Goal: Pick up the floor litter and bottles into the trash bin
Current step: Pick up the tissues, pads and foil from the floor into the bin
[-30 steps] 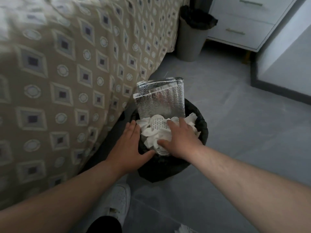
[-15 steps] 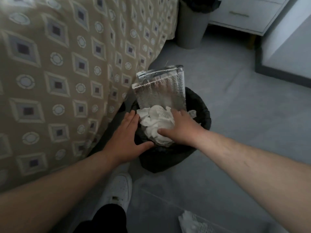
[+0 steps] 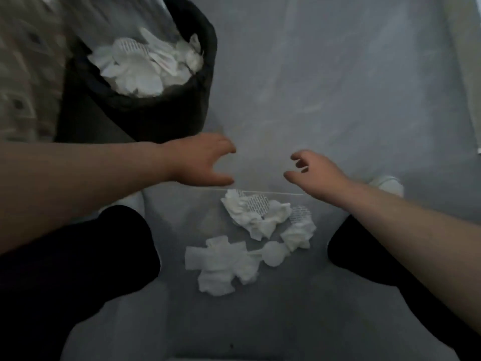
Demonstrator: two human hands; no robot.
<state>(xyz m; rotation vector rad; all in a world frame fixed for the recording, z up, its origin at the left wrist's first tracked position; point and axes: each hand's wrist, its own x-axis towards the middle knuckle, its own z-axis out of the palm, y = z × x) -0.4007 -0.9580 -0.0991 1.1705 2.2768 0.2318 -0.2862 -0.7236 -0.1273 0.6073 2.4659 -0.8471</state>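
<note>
Several crumpled paper wads (image 3: 247,220) lie on the grey floor (image 3: 325,87) between my dark-trousered knees (image 3: 91,256). My left hand (image 3: 200,162) and right hand (image 3: 316,173) hover just beyond them, fingers loosely spread, holding nothing. At upper left stands the black-lined trash bin (image 3: 161,113), heaped with white paper (image 3: 140,69), beside a patterned bedspread (image 3: 20,82).

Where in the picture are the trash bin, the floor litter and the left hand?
trash bin (image 3: 156,118), head view: black near wall.
floor litter (image 3: 256,220), head view: upper crumpled paper.
left hand (image 3: 197,162), head view: back of the hand.
</note>
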